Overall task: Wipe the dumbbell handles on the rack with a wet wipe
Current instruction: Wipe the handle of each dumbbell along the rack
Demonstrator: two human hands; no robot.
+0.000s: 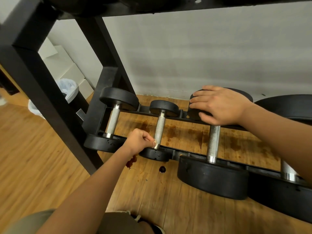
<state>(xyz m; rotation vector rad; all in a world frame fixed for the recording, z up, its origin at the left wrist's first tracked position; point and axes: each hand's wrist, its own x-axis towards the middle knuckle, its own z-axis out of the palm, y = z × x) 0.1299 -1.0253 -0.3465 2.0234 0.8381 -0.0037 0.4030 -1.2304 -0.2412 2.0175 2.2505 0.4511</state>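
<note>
Dark red spots (pixel 131 162) lie on the floor (pixel 42 166) just before the rack (pixel 50 105). The left grip (pixel 140 141), fingers curled, pinches a pale wipe (pixel 154 142) against the near end of the second handle (pixel 159 130), towards the rack's left end. The right grip (pixel 219 105) lies flat, fingers straight, on the third dumbbell's (pixel 213 142) far head. Past the rack's left corner stands a lined bin (pixel 69 90).

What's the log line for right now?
left hand: pinching white wet wipe on small dumbbell's knurled steel handle | right hand: resting flat on black rubber dumbbell head
</note>
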